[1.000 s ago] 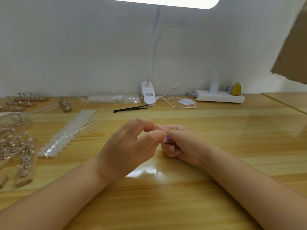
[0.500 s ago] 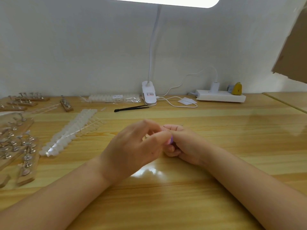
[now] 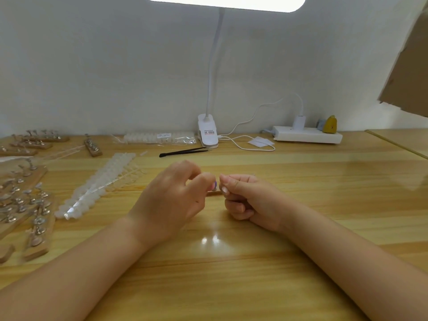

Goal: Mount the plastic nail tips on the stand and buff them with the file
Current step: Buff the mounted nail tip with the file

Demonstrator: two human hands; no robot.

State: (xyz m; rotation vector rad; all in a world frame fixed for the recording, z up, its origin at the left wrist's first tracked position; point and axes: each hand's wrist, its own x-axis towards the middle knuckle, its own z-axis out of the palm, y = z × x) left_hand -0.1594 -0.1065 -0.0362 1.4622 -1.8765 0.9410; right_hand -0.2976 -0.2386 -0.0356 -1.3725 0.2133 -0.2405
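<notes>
A person's two hands meet over the middle of a wooden table (image 3: 301, 181), under a clip-on lamp (image 3: 207, 133). The left hand (image 3: 171, 202) has its fingers curled, thumb and forefinger drawn together in a narrow grip at a small purple-tinted piece (image 3: 214, 185), which is too small and blurred to identify. The right hand (image 3: 250, 200) is curled into a loose fist just beside it, fingertips close to the same spot; whether its grip holds anything cannot be told.

The task's supplies lie well to the left. Strips of clear nail tips (image 3: 99, 184) run diagonally across the table, and a bagged pack of tips (image 3: 159, 137) sits by the wall next to the lamp's clip. Wooden stands (image 3: 27, 205) with small metal holders crowd the left edge, with more stands (image 3: 39, 139) at the back left. Black tweezers (image 3: 183, 151) lie between the hands and the lamp. A white power strip (image 3: 306, 136) rests against the wall at right.
</notes>
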